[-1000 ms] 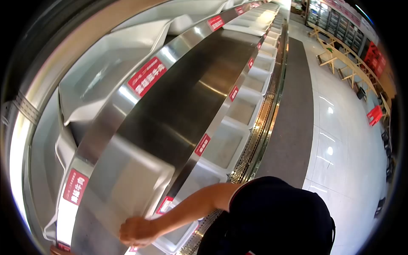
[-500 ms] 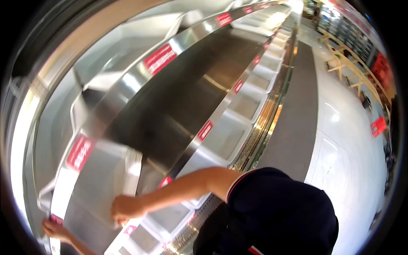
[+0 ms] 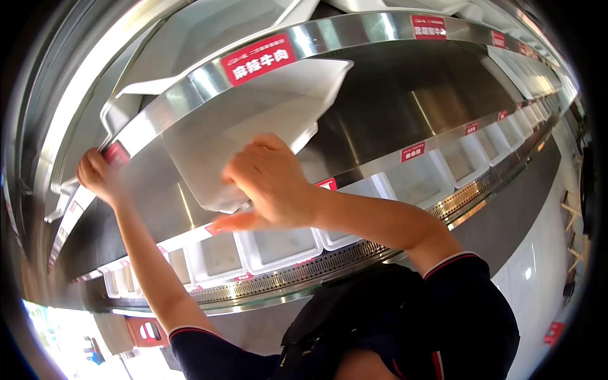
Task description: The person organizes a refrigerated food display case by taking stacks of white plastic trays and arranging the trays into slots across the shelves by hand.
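Note:
My left hand [image 3: 96,174] is closed round the upper metal shelf rail [image 3: 142,136], beside a red label [image 3: 116,154]. My right hand [image 3: 271,180] is in front of a translucent white tub [image 3: 209,142], near its front end. Its thumb stretches apart from the bent, blurred fingers, and nothing shows held between them. Whether it touches the tub cannot be made out. Under the upper rail, the tub stands tilted on the dark metal shelf. Above it, a red label with white characters [image 3: 258,58] is fixed to the rail.
A lower row of white bins [image 3: 278,244] runs along the front, with red labels on its rail. Below it lies a perforated metal strip [image 3: 304,269]. More white tubs [image 3: 196,38] stand on the shelf above. Wooden furniture [image 3: 573,221] is at the far right.
My view has turned, so the shelves now run more across it. My left hand stays on the rail beside its label. The right hand's thumb now stands apart; the tub remains under the same label.

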A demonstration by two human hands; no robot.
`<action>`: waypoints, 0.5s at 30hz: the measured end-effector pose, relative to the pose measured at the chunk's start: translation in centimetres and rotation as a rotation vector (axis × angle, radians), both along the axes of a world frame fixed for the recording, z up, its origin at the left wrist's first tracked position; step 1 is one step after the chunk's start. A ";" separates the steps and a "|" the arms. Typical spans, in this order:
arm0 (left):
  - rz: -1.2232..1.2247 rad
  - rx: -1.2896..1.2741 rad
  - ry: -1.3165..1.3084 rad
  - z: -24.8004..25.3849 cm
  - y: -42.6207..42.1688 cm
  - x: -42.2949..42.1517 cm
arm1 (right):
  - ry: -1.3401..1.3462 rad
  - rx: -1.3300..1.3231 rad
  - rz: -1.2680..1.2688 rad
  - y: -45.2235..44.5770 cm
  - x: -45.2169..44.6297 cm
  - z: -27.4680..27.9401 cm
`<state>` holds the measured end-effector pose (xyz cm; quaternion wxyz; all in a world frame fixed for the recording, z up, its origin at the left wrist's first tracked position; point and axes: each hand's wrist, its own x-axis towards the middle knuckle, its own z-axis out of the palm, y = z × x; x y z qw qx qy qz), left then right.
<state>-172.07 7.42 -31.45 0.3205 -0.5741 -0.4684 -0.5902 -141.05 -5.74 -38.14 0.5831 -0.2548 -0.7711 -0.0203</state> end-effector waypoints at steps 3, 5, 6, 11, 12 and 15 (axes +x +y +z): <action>0.072 0.140 0.003 -2.2 -1.9 0.8 | -0.051 0.058 -0.031 -2.0 4.9 -0.4; 0.131 0.208 -0.081 -4.2 -6.0 4.9 | -0.055 0.095 -0.127 -3.0 9.5 -1.0; -0.339 0.176 -0.357 -6.2 -7.4 7.1 | -0.052 0.057 -0.173 -3.6 11.9 -1.4; -0.631 -0.272 0.348 -12.9 -12.6 17.8 | 0.067 0.024 -0.371 -4.9 22.2 -4.1; -0.620 -0.374 0.382 -13.1 -12.4 19.9 | 0.160 -0.031 -0.437 -4.9 24.1 -4.3; -0.549 -0.569 0.423 -13.7 -10.9 24.3 | 0.293 -0.092 -0.672 -3.8 30.4 -6.0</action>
